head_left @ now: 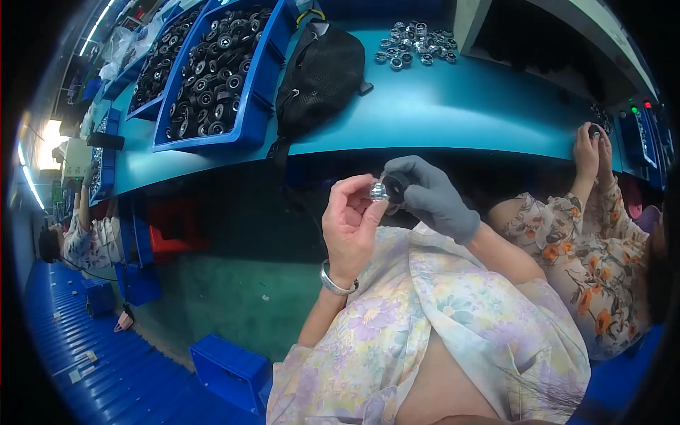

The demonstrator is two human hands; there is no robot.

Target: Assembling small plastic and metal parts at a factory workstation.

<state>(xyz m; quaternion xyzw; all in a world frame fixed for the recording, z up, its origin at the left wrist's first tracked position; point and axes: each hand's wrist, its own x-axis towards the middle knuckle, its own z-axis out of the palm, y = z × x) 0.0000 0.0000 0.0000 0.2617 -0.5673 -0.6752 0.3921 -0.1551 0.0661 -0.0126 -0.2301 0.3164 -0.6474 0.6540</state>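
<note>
Pinched chrome hub (378, 191) in left fingers (350, 189), black ring (394, 188) in right fingers (412, 167). Judged hub light, rigid, slick; favored rim grip.

A black mesh bag (322, 74) lies on the glossy teal tabletop (439, 106) (its black strap (281, 150) hanging over the edge), with an open blue plastic crate (200, 348) below.

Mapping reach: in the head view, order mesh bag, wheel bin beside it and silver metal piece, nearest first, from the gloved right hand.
1. Silver metal piece: left of right hand
2. Mesh bag: ahead-left
3. Wheel bin: leftward, beyond bag
</note>
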